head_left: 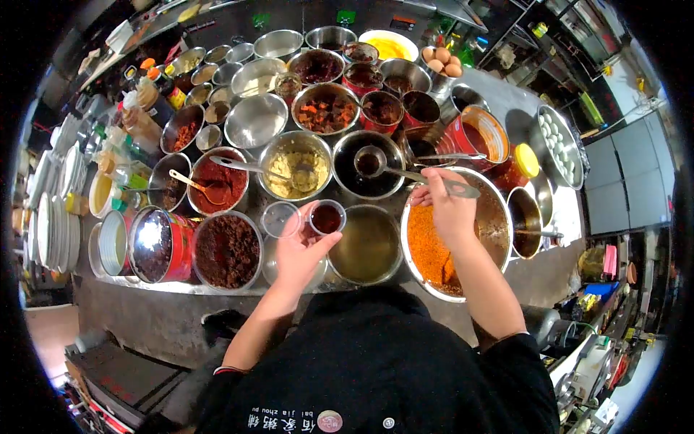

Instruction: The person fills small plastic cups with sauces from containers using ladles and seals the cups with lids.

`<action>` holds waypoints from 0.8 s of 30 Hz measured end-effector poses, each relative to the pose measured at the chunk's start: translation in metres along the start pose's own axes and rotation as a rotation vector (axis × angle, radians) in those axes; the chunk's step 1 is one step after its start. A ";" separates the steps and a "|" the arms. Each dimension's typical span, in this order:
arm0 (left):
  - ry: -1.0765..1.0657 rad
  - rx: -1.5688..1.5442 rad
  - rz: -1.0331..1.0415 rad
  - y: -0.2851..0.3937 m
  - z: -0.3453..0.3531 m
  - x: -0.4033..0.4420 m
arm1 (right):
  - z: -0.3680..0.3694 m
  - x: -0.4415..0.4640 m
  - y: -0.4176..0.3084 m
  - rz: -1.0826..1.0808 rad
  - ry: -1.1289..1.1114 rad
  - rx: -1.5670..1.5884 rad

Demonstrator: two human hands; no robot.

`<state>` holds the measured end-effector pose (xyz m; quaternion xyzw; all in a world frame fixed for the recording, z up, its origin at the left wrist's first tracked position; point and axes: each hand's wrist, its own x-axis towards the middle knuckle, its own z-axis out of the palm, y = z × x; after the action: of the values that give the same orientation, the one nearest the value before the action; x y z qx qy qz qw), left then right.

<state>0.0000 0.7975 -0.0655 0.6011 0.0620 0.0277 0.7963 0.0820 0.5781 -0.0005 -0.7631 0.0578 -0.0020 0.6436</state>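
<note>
Two small clear cups are held by my left hand (pixel 302 249): one cup (pixel 327 217) has dark sauce in it, and the other cup (pixel 280 220) beside it looks clear. My right hand (pixel 450 206) grips the handle of a metal ladle (pixel 410 176). The round end of that ladle is over a steel bowl of dark liquid (pixel 354 182). Under my right forearm is a large basin (pixel 430 253) with orange powder. A bowl of yellow paste (pixel 295 165) with a spoon in it lies beyond my left hand.
Many steel bowls of sauces cover the table, among them a red paste bowl (pixel 220 189) and a dark crumbly one (pixel 228 249). Stacked plates (pixel 58 231) stand far left, brown eggs (pixel 442 61) at the back, and a pan of white eggs (pixel 557 145) at right.
</note>
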 end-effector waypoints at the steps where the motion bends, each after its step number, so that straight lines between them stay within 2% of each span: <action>1: -0.002 0.026 0.004 -0.005 0.000 0.005 | -0.003 -0.003 -0.006 -0.032 -0.005 -0.032; 4: -0.003 0.016 0.031 -0.021 0.003 0.019 | -0.008 -0.017 -0.022 -0.058 -0.015 -0.033; 6: 0.000 0.062 0.042 -0.023 0.008 0.026 | -0.012 -0.028 -0.028 -0.177 -0.056 -0.035; 7: 0.010 0.231 0.077 -0.016 0.012 0.028 | -0.012 -0.034 -0.033 -0.165 -0.070 -0.026; 8: 0.017 0.231 0.075 -0.019 0.012 0.030 | -0.011 -0.041 -0.035 -0.164 -0.076 -0.027; 10: -0.047 -0.092 0.012 -0.022 0.015 0.035 | -0.010 -0.052 -0.037 -0.199 -0.087 -0.057; 12: -0.033 -0.139 0.001 -0.020 0.018 0.035 | -0.011 -0.062 -0.035 -0.199 -0.122 0.000; 14: -0.015 -0.106 -0.122 -0.018 0.019 0.037 | -0.015 -0.069 -0.035 -0.301 -0.201 -0.309; 16: -0.029 -0.114 -0.080 -0.018 0.020 0.037 | -0.016 -0.074 -0.034 -0.354 -0.226 -0.283; 18: -0.042 -0.118 -0.040 -0.018 0.020 0.036 | -0.014 -0.076 -0.039 -0.606 -0.225 -0.394; 20: -0.065 -0.211 -0.036 -0.016 0.019 0.035 | -0.016 -0.075 -0.033 -0.591 -0.233 -0.400; 22: -0.062 -0.192 -0.023 -0.009 0.021 0.034 | -0.012 -0.072 -0.033 -0.270 -0.127 -0.011; 24: -0.056 -0.171 -0.006 -0.006 0.020 0.034 | -0.016 -0.063 -0.025 -0.198 -0.086 0.041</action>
<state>0.0365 0.7808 -0.0683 0.5314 0.0388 0.0138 0.8461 0.0203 0.5719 0.0312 -0.7510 -0.0459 -0.0340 0.6578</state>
